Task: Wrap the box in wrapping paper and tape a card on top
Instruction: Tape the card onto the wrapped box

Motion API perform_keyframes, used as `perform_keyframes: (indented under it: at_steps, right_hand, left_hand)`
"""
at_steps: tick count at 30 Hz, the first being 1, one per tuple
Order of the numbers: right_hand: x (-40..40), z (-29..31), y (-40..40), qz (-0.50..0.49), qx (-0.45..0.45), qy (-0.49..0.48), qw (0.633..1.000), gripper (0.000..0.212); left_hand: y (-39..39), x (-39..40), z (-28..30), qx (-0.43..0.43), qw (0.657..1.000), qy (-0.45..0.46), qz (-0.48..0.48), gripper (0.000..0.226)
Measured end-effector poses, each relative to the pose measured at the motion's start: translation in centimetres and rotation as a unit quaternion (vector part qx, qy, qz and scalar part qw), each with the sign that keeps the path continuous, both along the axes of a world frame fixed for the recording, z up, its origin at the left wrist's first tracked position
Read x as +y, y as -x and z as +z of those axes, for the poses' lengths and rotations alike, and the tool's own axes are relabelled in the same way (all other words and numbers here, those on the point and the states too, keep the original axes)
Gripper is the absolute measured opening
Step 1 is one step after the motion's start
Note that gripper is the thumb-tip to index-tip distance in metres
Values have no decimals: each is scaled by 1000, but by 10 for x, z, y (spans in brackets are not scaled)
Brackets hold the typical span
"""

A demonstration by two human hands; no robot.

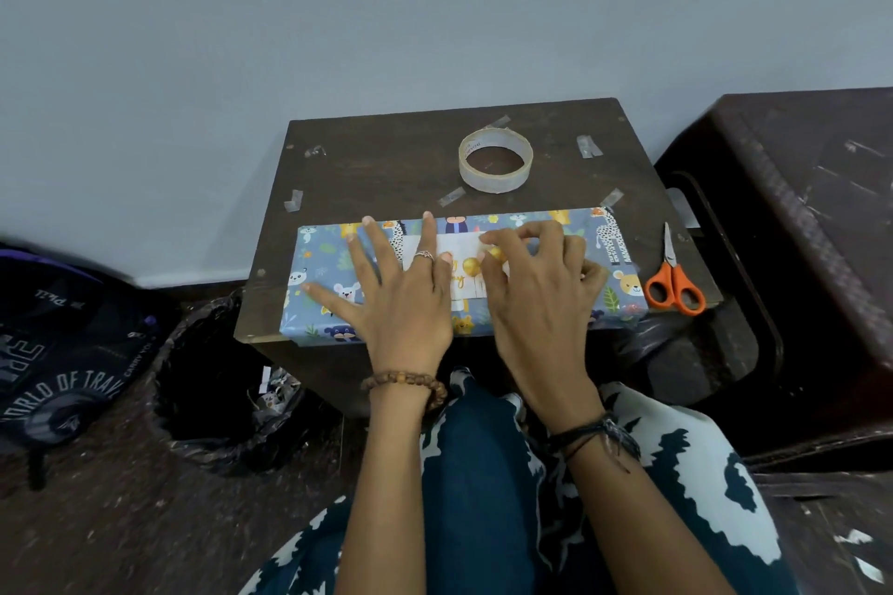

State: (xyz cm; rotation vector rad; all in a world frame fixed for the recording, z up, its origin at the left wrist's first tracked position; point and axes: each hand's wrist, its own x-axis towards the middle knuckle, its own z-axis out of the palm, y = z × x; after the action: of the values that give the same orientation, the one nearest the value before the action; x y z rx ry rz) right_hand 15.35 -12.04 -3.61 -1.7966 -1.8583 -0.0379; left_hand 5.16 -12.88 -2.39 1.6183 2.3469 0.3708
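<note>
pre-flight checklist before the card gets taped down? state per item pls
1. Box fully wrapped: ok on the faces in view, no bare cardboard.
2. Card lying on the box top: ok, near the middle.
3. Left hand pressing flat on the box and card: ok, fingers spread.
4. Right hand fingers curled over the card: whether they pinch tape, cannot tell.
5. Cut tape strips stuck on the table, tape roll behind the box: ok.
6. Card already taped: cannot tell.
</note>
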Motion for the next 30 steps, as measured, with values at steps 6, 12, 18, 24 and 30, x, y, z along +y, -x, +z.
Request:
perform_keyframes:
  at_steps: [6, 12, 18, 24, 30]
  right_hand:
    - [-11, 5, -13, 44, 49, -22, 998, 37]
    - [-24, -2, 6, 64, -66, 45, 995, 44]
    - [-22, 6, -16, 68, 12, 56, 996, 51]
    - [3, 37, -29, 87, 256, 45, 962, 25]
    - [72, 60, -41, 60, 325, 74, 941, 20]
  left_hand:
    - [-2, -22, -14, -23, 982, -185, 9, 51]
    - [0, -26, -10, -3, 998, -58, -35, 43]
    - [0, -31, 1, -21, 998, -32, -52, 44]
    - [20, 8, 26, -77, 994, -10, -72, 40]
    - [37, 95, 62, -277, 951, -110, -79, 30]
